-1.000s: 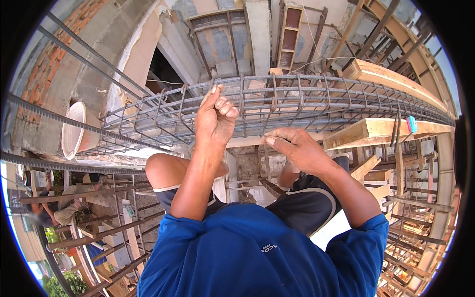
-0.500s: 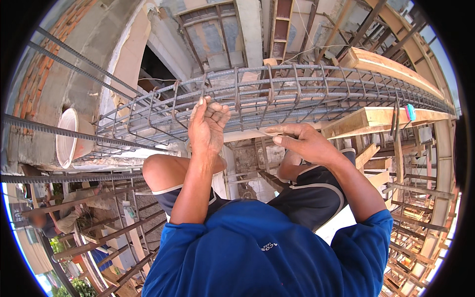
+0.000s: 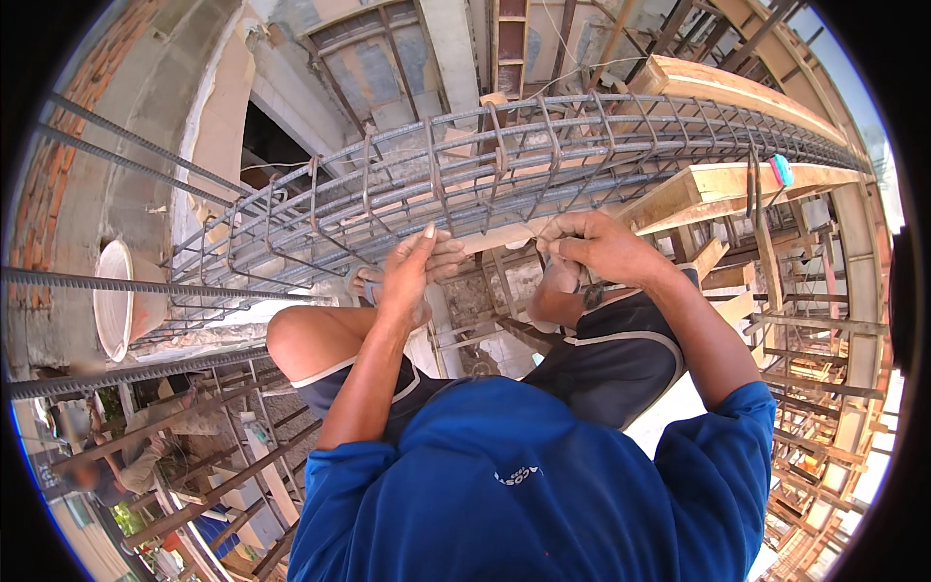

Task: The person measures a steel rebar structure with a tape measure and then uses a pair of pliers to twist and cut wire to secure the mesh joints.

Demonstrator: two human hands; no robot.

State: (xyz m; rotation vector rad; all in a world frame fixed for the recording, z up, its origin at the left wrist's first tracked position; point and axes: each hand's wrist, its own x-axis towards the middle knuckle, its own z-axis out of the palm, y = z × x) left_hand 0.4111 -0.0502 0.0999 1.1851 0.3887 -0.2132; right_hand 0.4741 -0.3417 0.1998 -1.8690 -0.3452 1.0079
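Note:
A long cage of steel reinforcing bars [image 3: 461, 179], with square stirrups around it, runs across in front of me. Just on the near side of it, my left hand [image 3: 412, 267] is raised with thumb and fingers apart, and I see nothing in it. My right hand [image 3: 606, 250] is beside the cage's lower edge, thumb and fingers pinched together. Whatever is between those fingertips is too small to make out. A dark curved thing [image 3: 592, 294] shows just under the right hand; I cannot tell whether the hand holds it.
Thick ribbed bars [image 3: 116, 283] extend in from the left, past a pale bucket [image 3: 114, 301]. At right, a timber beam [image 3: 698, 189] carries a pink and blue object [image 3: 781, 171]. Below are wooden scaffold poles [image 3: 815, 325]. Another person [image 3: 92, 470] is at lower left.
The view has shifted, so the cage sits higher at right. My left hand has lowered away from the bars. My right hand's pointing fingers have drawn into a pinch.

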